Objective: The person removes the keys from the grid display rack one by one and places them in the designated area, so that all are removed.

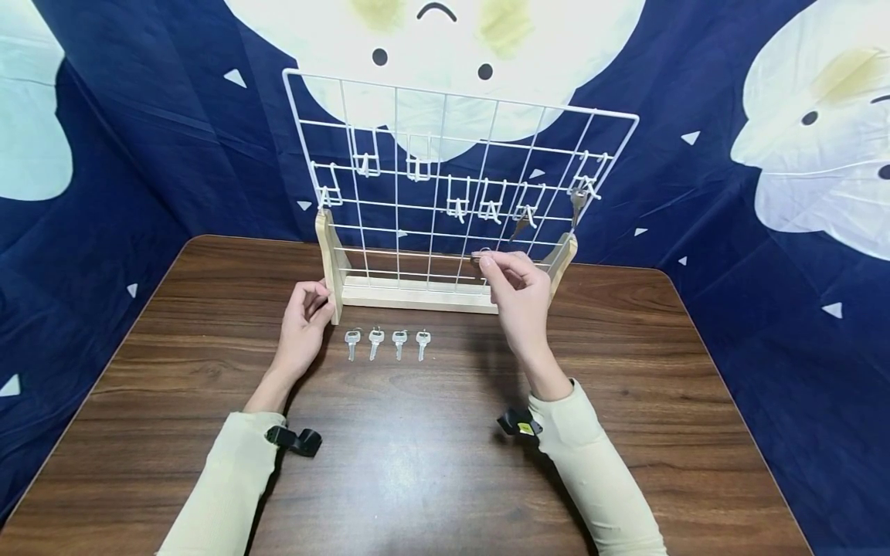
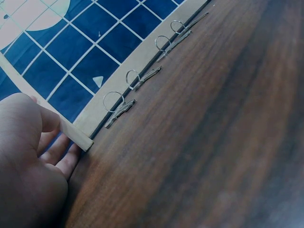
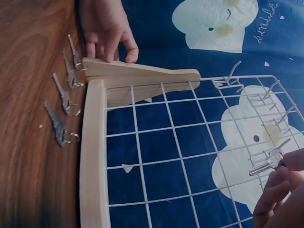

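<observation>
In the head view my right hand point(image 1: 520, 301) is raised in front of the white wire grid rack point(image 1: 445, 174). Between its thumb and fingertips it pinches a silver key point(image 3: 267, 164), best seen in the right wrist view. My left hand point(image 1: 302, 328) holds the lower edge of the rack's left wooden side support point(image 1: 330, 266), thumb on one side and fingers on the other. A row of several silver keys with rings, one being a key point(image 1: 422, 344), lies before the wooden base bar. Another key point(image 1: 579, 199) hangs on the far-right hook; a darker key point(image 1: 520, 225) hangs left of it.
White wire hooks, such as one hook point(image 1: 456, 207), sit at differing heights across the grid. The rack stands near the back of the brown wooden table point(image 1: 417, 463). A dark blue cloth point(image 1: 174, 116) with white cloud faces hangs behind and around it.
</observation>
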`<move>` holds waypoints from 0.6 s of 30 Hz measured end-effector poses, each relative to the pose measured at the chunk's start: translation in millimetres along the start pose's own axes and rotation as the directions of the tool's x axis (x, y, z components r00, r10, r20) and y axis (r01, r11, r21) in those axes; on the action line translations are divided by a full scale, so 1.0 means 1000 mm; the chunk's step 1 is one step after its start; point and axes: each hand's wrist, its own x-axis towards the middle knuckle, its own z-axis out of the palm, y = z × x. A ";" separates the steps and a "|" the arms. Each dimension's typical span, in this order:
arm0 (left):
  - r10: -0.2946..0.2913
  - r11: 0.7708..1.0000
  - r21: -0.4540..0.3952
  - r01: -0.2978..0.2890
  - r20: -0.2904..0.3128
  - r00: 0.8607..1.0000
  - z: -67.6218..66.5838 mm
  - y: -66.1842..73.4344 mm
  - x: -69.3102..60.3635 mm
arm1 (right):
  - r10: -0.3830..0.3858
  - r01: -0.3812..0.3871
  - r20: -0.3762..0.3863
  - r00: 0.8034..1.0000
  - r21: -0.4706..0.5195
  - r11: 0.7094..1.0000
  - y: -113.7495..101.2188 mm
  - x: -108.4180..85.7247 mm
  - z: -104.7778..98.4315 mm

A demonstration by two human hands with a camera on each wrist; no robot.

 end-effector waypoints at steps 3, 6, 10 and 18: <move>-0.002 1.000 -0.004 0.002 -0.002 1.000 0.000 0.000 0.000 | 0.012 -0.012 0.003 1.000 -0.013 1.000 0.003 -0.002 -0.001; -0.001 1.000 -0.005 0.001 -0.001 1.000 0.000 0.000 0.000 | 0.017 -0.017 0.002 1.000 -0.022 1.000 0.006 -0.003 -0.003; 0.002 1.000 0.001 -0.002 -0.003 1.000 -0.001 -0.001 0.001 | 0.020 -0.020 0.006 1.000 -0.031 0.999 0.010 -0.004 -0.004; 0.008 1.000 -0.004 -0.008 -0.001 1.000 -0.001 -0.001 0.000 | 0.044 -0.044 0.005 0.999 -0.031 0.999 0.016 -0.008 -0.006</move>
